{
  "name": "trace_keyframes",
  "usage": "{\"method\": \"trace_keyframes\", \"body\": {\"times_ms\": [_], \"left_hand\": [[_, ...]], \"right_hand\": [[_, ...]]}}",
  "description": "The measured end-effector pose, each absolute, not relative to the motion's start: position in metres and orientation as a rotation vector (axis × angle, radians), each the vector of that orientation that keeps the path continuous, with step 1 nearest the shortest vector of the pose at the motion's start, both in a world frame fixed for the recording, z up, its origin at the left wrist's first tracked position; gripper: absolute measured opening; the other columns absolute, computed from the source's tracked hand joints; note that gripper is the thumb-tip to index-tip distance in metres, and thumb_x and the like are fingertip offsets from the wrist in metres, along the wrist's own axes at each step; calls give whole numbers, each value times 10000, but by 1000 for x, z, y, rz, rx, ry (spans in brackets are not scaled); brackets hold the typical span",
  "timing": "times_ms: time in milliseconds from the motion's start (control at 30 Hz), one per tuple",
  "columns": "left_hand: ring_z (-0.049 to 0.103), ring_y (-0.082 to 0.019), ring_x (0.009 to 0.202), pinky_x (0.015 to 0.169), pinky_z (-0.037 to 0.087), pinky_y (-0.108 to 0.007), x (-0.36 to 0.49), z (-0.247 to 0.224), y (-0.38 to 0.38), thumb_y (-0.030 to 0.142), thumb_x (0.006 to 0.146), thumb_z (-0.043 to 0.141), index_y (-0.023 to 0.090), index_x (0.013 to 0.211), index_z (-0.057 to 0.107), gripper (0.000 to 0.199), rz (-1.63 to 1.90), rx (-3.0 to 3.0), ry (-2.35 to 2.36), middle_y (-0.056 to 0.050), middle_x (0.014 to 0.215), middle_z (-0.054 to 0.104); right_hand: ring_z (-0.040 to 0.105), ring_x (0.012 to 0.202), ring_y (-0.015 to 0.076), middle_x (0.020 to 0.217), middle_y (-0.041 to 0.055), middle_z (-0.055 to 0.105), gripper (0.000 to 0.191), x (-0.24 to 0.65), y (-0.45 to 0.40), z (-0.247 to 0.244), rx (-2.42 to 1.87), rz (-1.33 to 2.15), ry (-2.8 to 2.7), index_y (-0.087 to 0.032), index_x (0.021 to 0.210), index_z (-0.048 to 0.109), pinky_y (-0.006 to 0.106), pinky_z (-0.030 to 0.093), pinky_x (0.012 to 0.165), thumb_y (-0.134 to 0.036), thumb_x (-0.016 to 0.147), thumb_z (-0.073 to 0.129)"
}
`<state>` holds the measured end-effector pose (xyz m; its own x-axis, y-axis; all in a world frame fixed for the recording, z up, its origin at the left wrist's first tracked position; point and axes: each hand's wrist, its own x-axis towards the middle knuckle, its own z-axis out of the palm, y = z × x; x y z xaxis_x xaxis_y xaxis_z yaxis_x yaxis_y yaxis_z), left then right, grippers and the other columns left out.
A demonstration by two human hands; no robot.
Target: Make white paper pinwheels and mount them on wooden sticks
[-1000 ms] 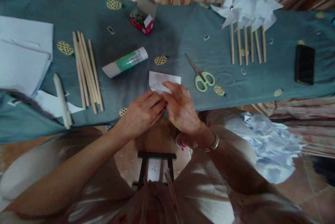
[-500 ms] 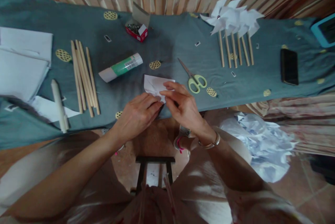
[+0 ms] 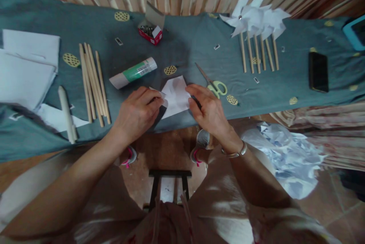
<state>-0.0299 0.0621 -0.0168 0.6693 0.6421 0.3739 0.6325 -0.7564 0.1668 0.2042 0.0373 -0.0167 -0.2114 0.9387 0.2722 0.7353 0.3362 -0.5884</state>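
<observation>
A small white sheet of paper [image 3: 176,97] with creases is stretched between my two hands, just above the table's near edge. My left hand [image 3: 138,112] pinches its left side, where a flap of paper stands up at the fingertips. The right edge is gripped between the thumb and fingers of my right hand [image 3: 208,110]. Right beside the right fingers lie scissors [image 3: 217,88] with light green handles, blades pointing away. A white and green glue stick [image 3: 134,72] rests on its side beyond my left hand.
Several wooden sticks [image 3: 92,84], a white utility knife [image 3: 66,116] and white paper sheets [image 3: 27,72] lie left. At the back stands an open red box [image 3: 150,34] of small metal pieces. Paper pinwheels [image 3: 256,19] and a phone [image 3: 318,72] lie right; a bag of paper scraps [image 3: 288,160] sits below.
The paper was folded smaller with both hands close together; it is now opened wider and turned. My left hand has moved left and my right hand slightly right.
</observation>
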Motion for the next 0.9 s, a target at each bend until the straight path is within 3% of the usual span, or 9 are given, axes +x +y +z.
{"method": "trace_keyframes", "body": {"times_ms": [333, 633, 900], "left_hand": [[610, -254, 925, 748, 516, -405, -16, -12, 47, 248, 957, 539, 201, 1010, 658, 139, 681, 2823, 975, -105, 1048, 685], [618, -233, 858, 725, 508, -371, -10, -13, 43, 193, 964, 515, 176, 1013, 658, 153, 563, 2864, 965, -90, 953, 691], [619, -210, 821, 719, 507, -349, -11, -9, 42, 170, 972, 490, 158, 961, 669, 180, 550, 2891, 961, -72, 892, 687]], "right_hand": [[675, 1077, 249, 1205, 134, 712, 286, 204, 36, -17, -1442, 387, -2103, -147, 1058, 721, 463, 516, 1022, -139, 922, 471], [666, 1055, 257, 1192, 131, 712, 294, 204, 34, -17, -1434, 341, -2143, -153, 1029, 724, 467, 509, 998, -106, 894, 468], [672, 1084, 256, 1224, 102, 697, 323, 208, 35, -14, -1437, 526, -2075, -182, 992, 737, 454, 514, 1010, -76, 774, 522]]}}
